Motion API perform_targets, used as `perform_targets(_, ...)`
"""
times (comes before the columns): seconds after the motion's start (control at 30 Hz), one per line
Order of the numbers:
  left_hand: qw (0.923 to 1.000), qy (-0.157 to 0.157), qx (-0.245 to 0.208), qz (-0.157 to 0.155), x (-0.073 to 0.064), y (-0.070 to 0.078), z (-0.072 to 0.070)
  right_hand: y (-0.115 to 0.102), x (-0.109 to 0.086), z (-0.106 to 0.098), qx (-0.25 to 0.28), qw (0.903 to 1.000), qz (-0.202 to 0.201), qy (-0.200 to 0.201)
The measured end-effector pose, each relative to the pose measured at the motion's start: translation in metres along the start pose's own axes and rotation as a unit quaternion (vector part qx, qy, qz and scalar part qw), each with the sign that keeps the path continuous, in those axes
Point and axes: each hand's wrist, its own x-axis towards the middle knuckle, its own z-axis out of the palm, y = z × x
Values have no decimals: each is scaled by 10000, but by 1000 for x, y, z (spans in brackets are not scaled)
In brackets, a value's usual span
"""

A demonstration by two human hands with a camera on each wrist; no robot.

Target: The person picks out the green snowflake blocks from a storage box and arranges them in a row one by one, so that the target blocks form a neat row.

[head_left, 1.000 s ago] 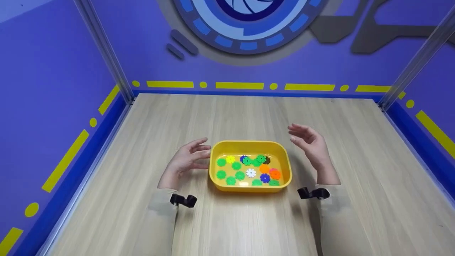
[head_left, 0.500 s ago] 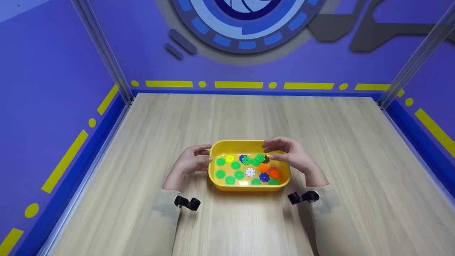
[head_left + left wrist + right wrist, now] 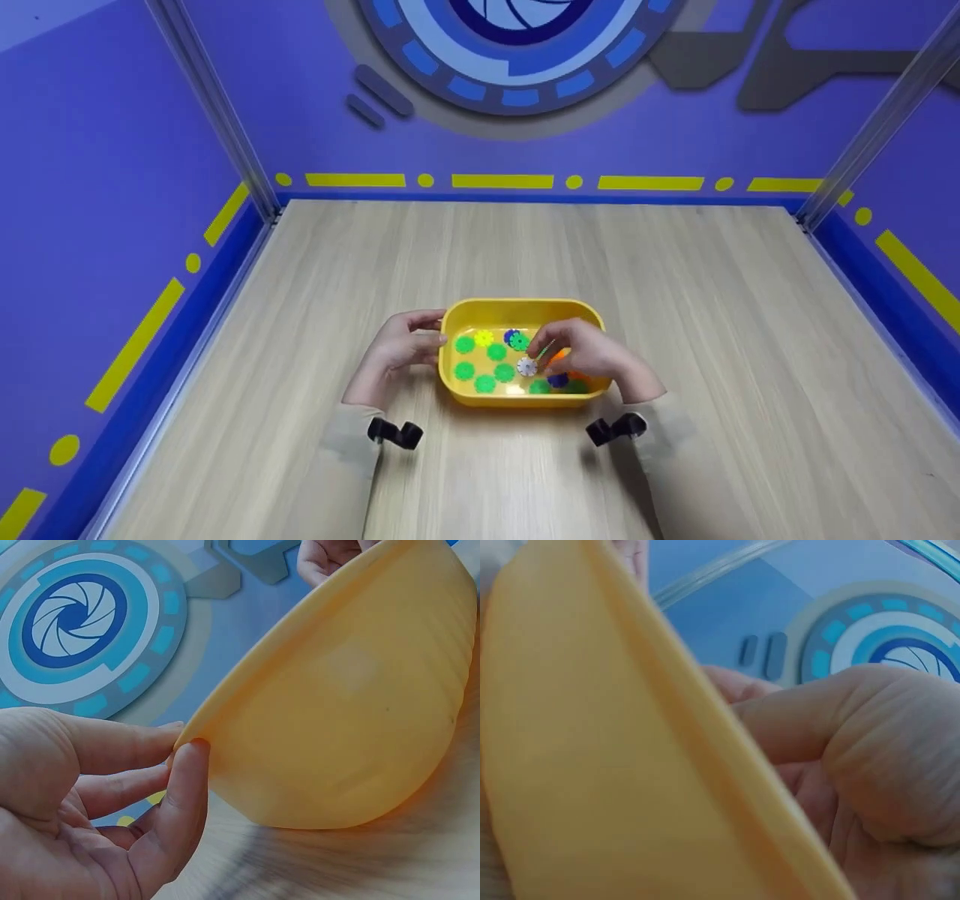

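While the left hand (image 3: 397, 343) pinches the tub (image 3: 495, 315), the right hand (image 3: 589, 351) grips 1 green disc (image 3: 547, 349), apparently the picking step, requiring careful lifting.

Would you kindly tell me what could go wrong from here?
The green notched disc pinched edge-on by the right hand could slip down among the scattered discs. The left hand pinches the yellow tub at one end, so a tug might shift it and slide those discs.

The yellow, round-cornered plastic tub (image 3: 517, 401) is finished smooth and glossy inside; the pale wood-grained tabletop (image 3: 450, 247) is smoothly surfaced; the beige sleeves (image 3: 326, 480) are made of matt cloth.
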Motion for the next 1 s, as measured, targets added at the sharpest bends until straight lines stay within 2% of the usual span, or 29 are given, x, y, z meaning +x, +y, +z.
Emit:
perform_targets(0.23,10000,14,-91,3,0,0,0,-2,5,12,-900,9951,407,-78)
perform_targets(0.37,9999,24,-155,-8,0,-1,2,-1,6,17,-1235,9905,592,-75)
perform_targets(0.67,9998,135,-130,-4,-1,-3,1,0,9,28,-1548,9861,588,-94)
perform_targets(0.87,9998,156,-130,-21,-2,-3,2,0,9,28,-1658,9851,402,-200)
perform_targets(1.0,9998,183,-97,19,-1,-4,2,-1,8,27,-1637,9846,594,-127)
